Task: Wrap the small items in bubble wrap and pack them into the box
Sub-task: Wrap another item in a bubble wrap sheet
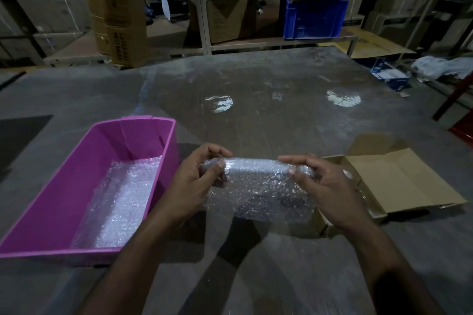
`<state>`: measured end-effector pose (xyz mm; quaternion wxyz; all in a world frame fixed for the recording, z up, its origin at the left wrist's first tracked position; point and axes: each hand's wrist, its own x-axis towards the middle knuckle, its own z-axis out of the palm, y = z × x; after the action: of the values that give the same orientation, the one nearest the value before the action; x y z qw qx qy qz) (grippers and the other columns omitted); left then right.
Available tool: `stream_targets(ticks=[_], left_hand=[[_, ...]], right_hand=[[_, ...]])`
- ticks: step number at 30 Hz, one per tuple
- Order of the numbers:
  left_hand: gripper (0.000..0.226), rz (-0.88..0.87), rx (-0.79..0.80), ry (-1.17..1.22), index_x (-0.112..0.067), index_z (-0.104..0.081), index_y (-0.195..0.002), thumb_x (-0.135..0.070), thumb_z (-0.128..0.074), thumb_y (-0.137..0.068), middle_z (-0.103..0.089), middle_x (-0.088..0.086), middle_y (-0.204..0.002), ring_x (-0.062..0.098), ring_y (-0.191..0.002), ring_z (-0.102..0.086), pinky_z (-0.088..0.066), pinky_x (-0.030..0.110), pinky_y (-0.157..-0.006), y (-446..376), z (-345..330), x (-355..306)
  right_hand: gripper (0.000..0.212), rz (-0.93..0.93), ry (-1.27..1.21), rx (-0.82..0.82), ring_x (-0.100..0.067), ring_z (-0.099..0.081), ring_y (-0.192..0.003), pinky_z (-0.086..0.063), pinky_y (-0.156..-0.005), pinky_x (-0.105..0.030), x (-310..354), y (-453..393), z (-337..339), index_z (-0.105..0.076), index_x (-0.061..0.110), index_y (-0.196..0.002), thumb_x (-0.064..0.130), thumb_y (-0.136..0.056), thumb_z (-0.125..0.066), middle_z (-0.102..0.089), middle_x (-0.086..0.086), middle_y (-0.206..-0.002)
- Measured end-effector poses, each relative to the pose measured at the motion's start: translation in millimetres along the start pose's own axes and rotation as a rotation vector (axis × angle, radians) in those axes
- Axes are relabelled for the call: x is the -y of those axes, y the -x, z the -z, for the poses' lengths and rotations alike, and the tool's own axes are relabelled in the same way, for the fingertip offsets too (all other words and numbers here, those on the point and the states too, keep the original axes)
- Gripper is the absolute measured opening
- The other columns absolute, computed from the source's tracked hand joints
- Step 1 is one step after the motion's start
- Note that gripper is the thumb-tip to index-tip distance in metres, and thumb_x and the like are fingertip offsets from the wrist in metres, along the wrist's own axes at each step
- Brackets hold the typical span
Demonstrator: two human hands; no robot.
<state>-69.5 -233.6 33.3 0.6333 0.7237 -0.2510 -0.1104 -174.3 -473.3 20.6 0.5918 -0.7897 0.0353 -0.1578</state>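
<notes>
I hold a roll of bubble wrap (258, 174) above the grey table, its loose end hanging toward me. My left hand (197, 176) grips the roll's left end with curled fingers and thumb. My right hand (320, 181) pinches the right end. Whatever is inside the wrap is hidden. A pink plastic bin (64, 186) stands to the left, with a sheet of bubble wrap (120, 199) lying in its bottom. An open cardboard box (399, 181) sits at the right, partly behind my right hand.
The grey table (256, 84) stretches ahead, with two bright light patches on it. Beyond it stand shelves with cardboard cartons and a blue crate (314, 18). A red object (460, 125) is at the right edge.
</notes>
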Motion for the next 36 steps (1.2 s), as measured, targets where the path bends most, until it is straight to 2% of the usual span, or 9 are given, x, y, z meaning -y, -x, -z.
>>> stream_targets(ticks=[3,7,10,13,17,24,29,33,36], left_hand=[[0.031,-0.008,0.034,-0.015,-0.014,-0.075,-0.100,0.001,-0.049,-0.103,-0.074,0.005,-0.104,0.014,-0.079,-0.062,-0.051,0.021,-0.073,0.8,0.0,1.2],[0.019,0.008,0.073,-0.049,-0.021,-0.076,-0.108,-0.012,-0.066,-0.095,-0.074,-0.001,-0.106,0.010,-0.085,-0.067,-0.053,0.020,-0.076,3.9,0.0,-2.7],[0.026,0.011,0.066,-0.076,-0.018,-0.073,-0.105,-0.013,-0.082,-0.080,-0.075,-0.002,-0.106,0.011,-0.089,-0.072,-0.056,0.023,-0.074,4.2,-2.2,-0.1],[0.017,-0.021,0.007,-0.107,-0.021,-0.075,-0.094,-0.013,-0.082,-0.082,-0.073,0.005,-0.096,0.013,-0.080,-0.068,-0.053,0.027,-0.070,0.7,-1.2,4.0],[0.010,-0.101,-0.029,-0.210,-0.022,-0.075,-0.085,-0.019,-0.083,-0.078,-0.068,0.000,-0.109,0.007,-0.100,-0.066,-0.052,0.020,-0.083,-0.4,3.1,1.3],[0.015,-0.044,-0.013,-0.133,-0.018,-0.060,-0.098,-0.021,-0.074,-0.091,-0.064,0.006,-0.085,0.014,-0.072,-0.060,-0.050,0.033,-0.064,-1.0,5.0,5.1],[0.005,-0.048,0.060,-0.116,-0.013,-0.057,-0.098,-0.010,-0.060,-0.100,-0.062,-0.006,-0.083,0.012,-0.072,-0.059,-0.051,0.028,-0.066,-0.3,5.1,4.8],[0.033,-0.073,0.126,-0.151,-0.022,-0.075,-0.105,-0.002,-0.049,-0.104,-0.064,-0.001,-0.094,0.013,-0.080,-0.058,-0.048,0.021,-0.073,-0.8,4.1,4.8],[0.027,-0.079,0.138,-0.138,-0.020,-0.076,-0.109,-0.011,-0.051,-0.103,-0.064,-0.012,-0.095,0.007,-0.082,-0.060,-0.048,0.020,-0.076,0.5,0.5,2.4]], right_hand=[[0.036,-0.044,-0.014,0.004,-0.008,-0.069,-0.099,-0.057,-0.077,-0.021,2.1,2.7,-2.1,-0.075,0.032,-0.109,0.025,-0.075,-0.084,-0.071,0.005,-0.114],[0.018,-0.021,0.082,-0.082,0.002,-0.065,-0.093,-0.051,-0.072,-0.012,1.2,1.5,-2.4,-0.075,0.032,-0.094,0.021,-0.080,-0.079,-0.070,0.015,-0.099],[0.008,0.057,0.160,-0.082,-0.001,-0.061,-0.095,-0.045,-0.078,-0.009,-0.5,-0.9,-1.8,-0.074,0.032,-0.088,0.029,-0.081,-0.076,-0.063,0.008,-0.098],[0.007,0.068,0.183,-0.055,0.000,-0.060,-0.095,-0.044,-0.076,-0.007,1.2,-1.0,-1.2,-0.074,0.030,-0.092,0.030,-0.086,-0.071,-0.064,0.008,-0.098],[0.020,0.045,0.127,-0.055,0.003,-0.062,-0.104,-0.046,-0.079,-0.008,-2.0,0.7,-1.6,-0.073,0.035,-0.109,0.023,-0.095,-0.066,-0.071,0.018,-0.109],[0.030,0.010,0.053,0.001,0.001,-0.063,-0.105,-0.047,-0.077,-0.008,-0.8,-0.6,-2.8,-0.075,0.031,-0.104,0.010,-0.101,-0.054,-0.071,0.014,-0.114],[0.026,-0.004,0.117,0.040,0.001,-0.062,-0.110,-0.050,-0.093,-0.026,-0.2,2.1,-1.5,-0.072,0.036,-0.109,0.031,-0.084,-0.077,-0.068,0.016,-0.116],[0.022,-0.005,0.127,-0.044,-0.001,-0.066,-0.095,-0.050,-0.076,-0.011,1.2,1.1,-2.8,-0.075,0.032,-0.097,0.020,-0.080,-0.083,-0.070,0.012,-0.104],[0.015,0.049,0.166,-0.075,-0.002,-0.064,-0.090,-0.046,-0.072,-0.008,0.1,-0.7,-2.1,-0.075,0.032,-0.091,0.019,-0.083,-0.079,-0.066,0.008,-0.098]])
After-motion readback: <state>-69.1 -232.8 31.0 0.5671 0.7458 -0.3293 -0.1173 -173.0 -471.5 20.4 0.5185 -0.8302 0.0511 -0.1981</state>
